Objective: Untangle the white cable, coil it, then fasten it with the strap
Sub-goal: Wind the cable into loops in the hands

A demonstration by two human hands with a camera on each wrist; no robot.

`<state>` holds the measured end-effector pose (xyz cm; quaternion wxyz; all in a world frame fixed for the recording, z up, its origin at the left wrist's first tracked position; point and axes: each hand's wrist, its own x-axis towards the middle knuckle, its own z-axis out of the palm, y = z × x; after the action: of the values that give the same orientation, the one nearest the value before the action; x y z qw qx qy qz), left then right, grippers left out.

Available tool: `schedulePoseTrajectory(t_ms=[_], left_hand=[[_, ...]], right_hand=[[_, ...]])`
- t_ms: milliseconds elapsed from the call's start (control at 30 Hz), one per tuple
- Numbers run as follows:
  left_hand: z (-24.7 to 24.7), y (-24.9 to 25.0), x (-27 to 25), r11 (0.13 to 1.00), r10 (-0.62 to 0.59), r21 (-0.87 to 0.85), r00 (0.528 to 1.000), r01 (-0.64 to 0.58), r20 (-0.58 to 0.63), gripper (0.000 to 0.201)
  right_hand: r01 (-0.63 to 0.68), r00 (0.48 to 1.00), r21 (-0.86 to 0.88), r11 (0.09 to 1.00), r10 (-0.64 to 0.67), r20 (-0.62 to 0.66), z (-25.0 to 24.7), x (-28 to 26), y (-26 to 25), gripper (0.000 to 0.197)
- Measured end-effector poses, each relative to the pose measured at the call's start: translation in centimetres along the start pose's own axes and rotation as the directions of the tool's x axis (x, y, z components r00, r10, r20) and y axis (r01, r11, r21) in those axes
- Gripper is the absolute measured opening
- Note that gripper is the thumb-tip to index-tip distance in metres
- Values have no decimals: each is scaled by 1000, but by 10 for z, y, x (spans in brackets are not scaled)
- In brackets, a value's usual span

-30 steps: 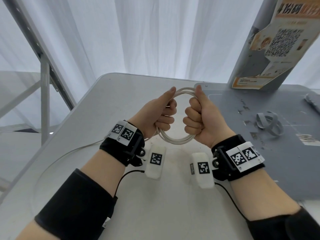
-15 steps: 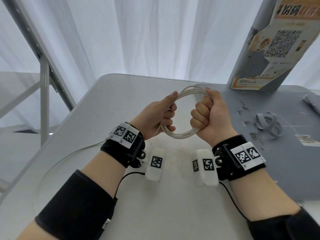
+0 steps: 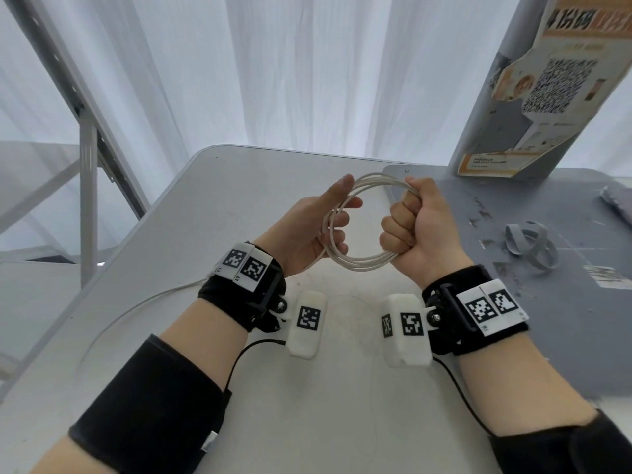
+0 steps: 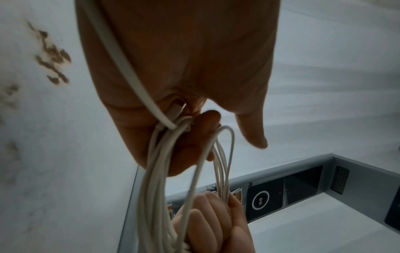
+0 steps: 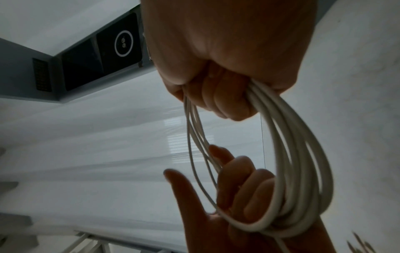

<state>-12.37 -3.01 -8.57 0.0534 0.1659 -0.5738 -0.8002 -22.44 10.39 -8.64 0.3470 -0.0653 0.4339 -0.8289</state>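
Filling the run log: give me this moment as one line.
stage: coiling | white cable: looped, tail trailing on table | right hand: fist on coil | left hand: fingers hooked through coil | grey strap: unused

White cable (image 3: 359,265), grey strap (image 3: 530,246), black-and-white checked wrist tags (image 3: 485,307)

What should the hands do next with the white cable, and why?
Probably wind on the loose tail. The right hand grips the coil in a fist, the left hand holds its other side, and a tail trails over the table. The strap lies untouched.
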Motion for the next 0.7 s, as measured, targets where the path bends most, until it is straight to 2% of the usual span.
schedulePoseTrajectory(t_ms=[100, 167, 400, 500, 600, 700], left_hand=[[-1, -2, 1, 993, 31, 116, 999, -27, -28, 29], [0, -5, 2, 991, 19, 133, 999, -13, -42, 19], [3, -3, 2, 998, -1, -57, 998, -3, -63, 30], [5, 1, 1, 996, -26, -88, 995, 17, -96, 44], [5, 3, 1, 995, 27, -94, 988, -42, -151, 53], [5, 6, 0, 978, 89, -170, 975, -125, -204, 55]], right_hand=[[1, 999, -31, 1000, -2, -36, -1, 1, 2, 54], [-2, 999, -58, 998, -1, -46, -1, 2, 3, 54], [-42, 999, -95, 995, 40, -17, -1, 3, 3, 56], [-87, 996, -102, 991, 90, 19, 0, 4, 4, 56], [-137, 989, -112, 984, 143, 46, 3, 4, 6, 55], [-165, 983, -82, 983, 171, 73, 6, 2, 5, 56]])
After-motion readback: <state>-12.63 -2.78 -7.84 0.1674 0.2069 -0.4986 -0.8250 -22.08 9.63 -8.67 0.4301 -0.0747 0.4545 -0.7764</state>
